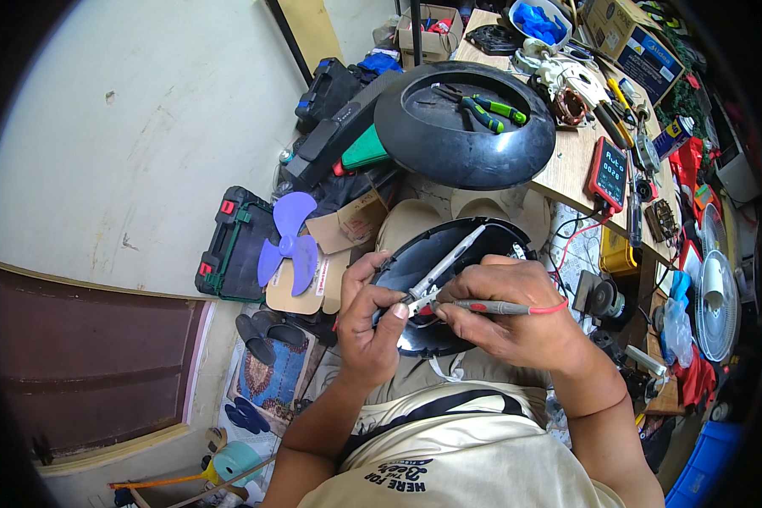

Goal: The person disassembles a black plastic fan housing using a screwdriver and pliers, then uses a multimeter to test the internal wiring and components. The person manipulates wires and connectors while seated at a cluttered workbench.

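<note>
A black bowl-shaped plastic housing rests in my lap, with a long white sleeve or strip lying across its opening. My left hand is closed at the housing's near left side, pinching a small white part between thumb and fingers. In my right hand is a red and grey test probe, its tip end pointing left at the white part. Whether the tip touches is hidden by my fingers. The probe's red lead runs off right, toward a red multimeter with a lit screen.
Green-handled pliers lie on a round black base just ahead. A wooden table at right carries wires, motor parts and tools. To the left are a purple fan blade and a dark tool case.
</note>
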A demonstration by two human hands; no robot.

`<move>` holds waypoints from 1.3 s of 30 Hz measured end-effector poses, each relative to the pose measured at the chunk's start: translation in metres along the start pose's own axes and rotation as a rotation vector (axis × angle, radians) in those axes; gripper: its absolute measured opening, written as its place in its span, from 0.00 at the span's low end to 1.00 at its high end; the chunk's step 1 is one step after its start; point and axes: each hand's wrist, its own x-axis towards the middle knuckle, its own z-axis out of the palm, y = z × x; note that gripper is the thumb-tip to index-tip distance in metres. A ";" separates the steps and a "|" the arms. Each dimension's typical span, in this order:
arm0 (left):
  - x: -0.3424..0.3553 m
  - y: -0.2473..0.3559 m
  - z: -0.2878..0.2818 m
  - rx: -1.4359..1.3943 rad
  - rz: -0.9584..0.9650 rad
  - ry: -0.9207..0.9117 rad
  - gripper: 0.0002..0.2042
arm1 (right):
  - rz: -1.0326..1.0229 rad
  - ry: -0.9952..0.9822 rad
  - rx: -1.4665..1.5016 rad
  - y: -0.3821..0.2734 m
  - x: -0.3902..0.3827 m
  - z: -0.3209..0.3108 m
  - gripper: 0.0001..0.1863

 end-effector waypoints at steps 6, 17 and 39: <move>-0.001 -0.002 -0.002 -0.041 -0.020 0.008 0.10 | -0.015 -0.009 0.043 -0.001 0.005 0.006 0.07; 0.001 -0.005 -0.002 -0.173 -0.128 0.077 0.10 | -0.004 -0.026 0.066 0.005 -0.001 0.010 0.06; 0.013 -0.013 -0.015 0.124 0.307 -0.131 0.09 | -0.112 0.022 0.063 0.016 -0.011 0.009 0.07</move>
